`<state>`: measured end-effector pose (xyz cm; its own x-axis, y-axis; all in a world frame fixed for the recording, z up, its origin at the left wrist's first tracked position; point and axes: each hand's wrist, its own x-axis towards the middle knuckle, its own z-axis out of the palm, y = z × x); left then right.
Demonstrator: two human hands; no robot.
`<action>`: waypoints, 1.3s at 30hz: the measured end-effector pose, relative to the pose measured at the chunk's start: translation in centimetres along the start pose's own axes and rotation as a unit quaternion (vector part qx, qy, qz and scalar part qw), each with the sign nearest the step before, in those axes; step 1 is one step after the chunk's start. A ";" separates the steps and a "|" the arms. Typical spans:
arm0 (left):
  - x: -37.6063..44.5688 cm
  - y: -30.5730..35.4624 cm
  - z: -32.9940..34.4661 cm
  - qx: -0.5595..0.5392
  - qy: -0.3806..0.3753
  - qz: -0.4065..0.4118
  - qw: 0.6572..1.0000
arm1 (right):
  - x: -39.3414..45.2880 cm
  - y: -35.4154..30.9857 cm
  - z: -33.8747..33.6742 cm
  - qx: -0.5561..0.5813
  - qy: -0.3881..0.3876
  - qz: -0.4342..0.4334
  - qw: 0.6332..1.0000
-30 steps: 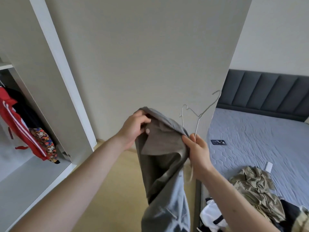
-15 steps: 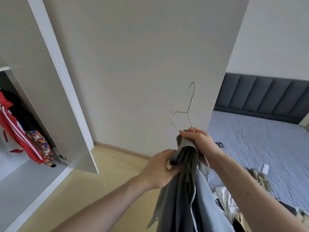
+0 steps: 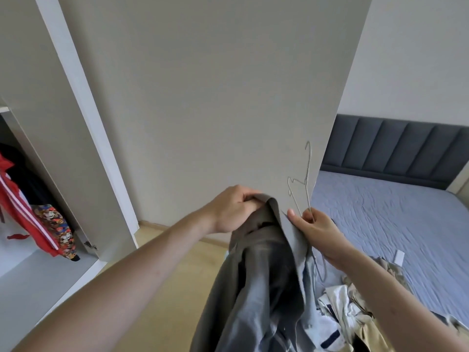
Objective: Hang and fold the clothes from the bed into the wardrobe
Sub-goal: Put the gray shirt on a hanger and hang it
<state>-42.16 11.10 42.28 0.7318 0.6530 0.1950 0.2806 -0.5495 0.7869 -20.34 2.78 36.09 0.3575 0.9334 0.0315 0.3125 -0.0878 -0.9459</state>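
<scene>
Left hand [image 3: 234,208]: fingers curled, gripping the top edge of a grey garment [image 3: 264,275], which hangs down between both forearms toward the bottom of the view. Right hand [image 3: 316,228]: fingers closed round the lower wires of a thin wire hanger [image 3: 303,184], thumb extended against the garment's edge; whether it also pinches the fabric cannot be told. The hanger's hook points upward, in front of the open wardrobe door [image 3: 215,102].

Wardrobe [image 3: 33,262], at left: open, with a red garment with white stripes [image 3: 22,214] hanging inside and a multicoloured printed garment [image 3: 57,229] beside it, above the pale lower shelf.

Bed [image 3: 396,219], at right: blue-grey quilted cover, dark padded headboard [image 3: 396,148]. A heap of clothes [image 3: 355,308], beige and white with dark stripes, lies at its near edge. A small white object [image 3: 399,257] lies on the cover just beyond the heap.
</scene>
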 end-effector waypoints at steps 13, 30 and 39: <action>2.6 -0.9 -3.4 0.076 0.085 -0.040 0.993 | 0.6 1.8 6.4 -0.028 -0.009 0.001 1.000; 1.0 -5.4 -9.6 -0.104 -0.016 -0.184 0.977 | 6.7 -6.9 -2.3 0.141 -0.207 0.078 0.965; 2.0 -6.3 -10.0 0.035 0.086 -0.159 0.983 | 6.0 -7.4 -2.1 -0.035 -0.126 -0.037 0.991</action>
<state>-48.70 21.09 43.57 0.4853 0.8731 0.0460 0.5248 -0.3330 0.7834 -18.62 8.31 43.92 0.1038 0.9945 0.0103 0.3933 -0.0315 -0.9189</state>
